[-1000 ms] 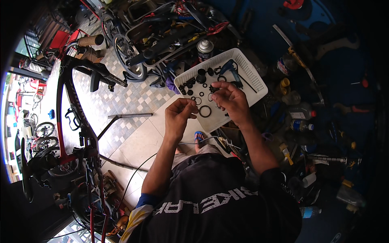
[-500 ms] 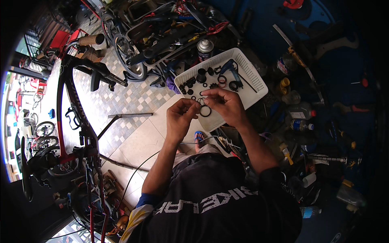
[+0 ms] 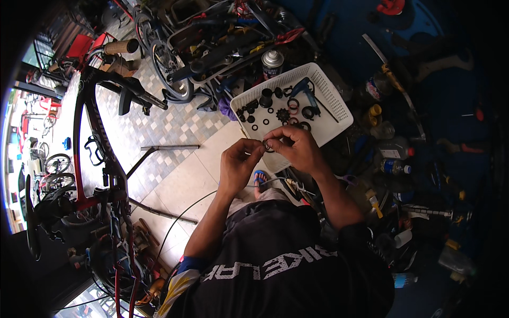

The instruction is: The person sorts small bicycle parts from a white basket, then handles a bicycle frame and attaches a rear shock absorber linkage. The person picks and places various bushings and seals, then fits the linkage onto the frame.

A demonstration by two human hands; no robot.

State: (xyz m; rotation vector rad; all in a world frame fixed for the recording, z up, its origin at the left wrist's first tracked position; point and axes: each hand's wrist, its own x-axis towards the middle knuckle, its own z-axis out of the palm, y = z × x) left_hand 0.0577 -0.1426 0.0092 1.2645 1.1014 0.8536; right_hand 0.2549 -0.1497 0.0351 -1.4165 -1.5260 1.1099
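My left hand (image 3: 239, 163) and my right hand (image 3: 299, 150) meet at the near edge of a white perforated plastic basket (image 3: 336, 123). Both are closed, thumbs and fingers pinched round a small dark ring (image 3: 269, 147) that my fingertips partly cover. Inside the basket, beyond my fingers, lie small black rings, a black cylindrical part (image 3: 266, 98), a toothed sprocket-like part (image 3: 283, 115), a reddish ring (image 3: 292, 104) and a blue-handled tool (image 3: 302, 86).
A spray can (image 3: 272, 61) stands behind the basket, beside a heap of tools and bike parts (image 3: 222, 45). A bicycle frame (image 3: 98, 138) rises at left. Bottles (image 3: 395, 166) and hand tools crowd the right side. A dark cable (image 3: 183, 217) crosses near my left forearm.
My right hand has lowered slightly and its fingers have come together with the left's around the ring. Less of the ring shows, while more small parts in the basket are visible.
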